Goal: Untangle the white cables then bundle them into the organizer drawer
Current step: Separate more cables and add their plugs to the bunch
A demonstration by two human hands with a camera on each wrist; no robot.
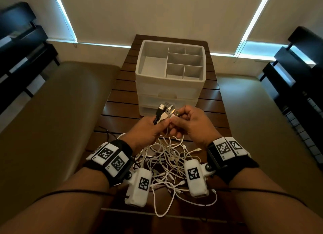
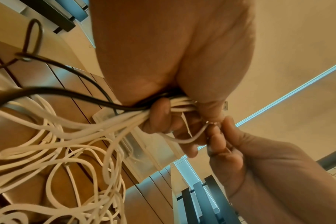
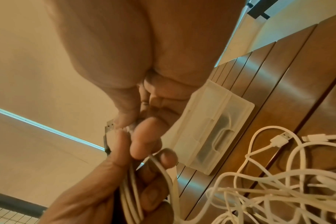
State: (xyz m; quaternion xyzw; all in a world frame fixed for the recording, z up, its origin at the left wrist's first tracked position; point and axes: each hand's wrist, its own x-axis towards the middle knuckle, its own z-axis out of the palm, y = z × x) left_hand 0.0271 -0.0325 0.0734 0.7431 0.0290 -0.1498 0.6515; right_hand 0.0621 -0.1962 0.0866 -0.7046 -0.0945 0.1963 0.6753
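A tangle of white cables point(image 1: 167, 165) lies on the dark slatted table point(image 1: 122, 97) between my wrists. My left hand point(image 1: 148, 127) grips a bunch of cable ends, several white ones point(image 2: 180, 104) and one black cable point(image 2: 71, 95), with their USB plugs point(image 1: 166, 109) sticking up. My right hand point(image 1: 188, 122) pinches one white USB plug point(image 1: 175, 114) beside that bunch. The white organizer point(image 1: 169, 73) stands behind the hands, its top tray divided into compartments and its drawers point(image 3: 213, 128) closed below.
Tan cushioned benches point(image 1: 57, 111) flank the table on both sides. Dark shelving point(image 1: 300, 73) stands at the far right and far left. A loose white USB plug point(image 3: 280, 138) lies on the table near the tangle.
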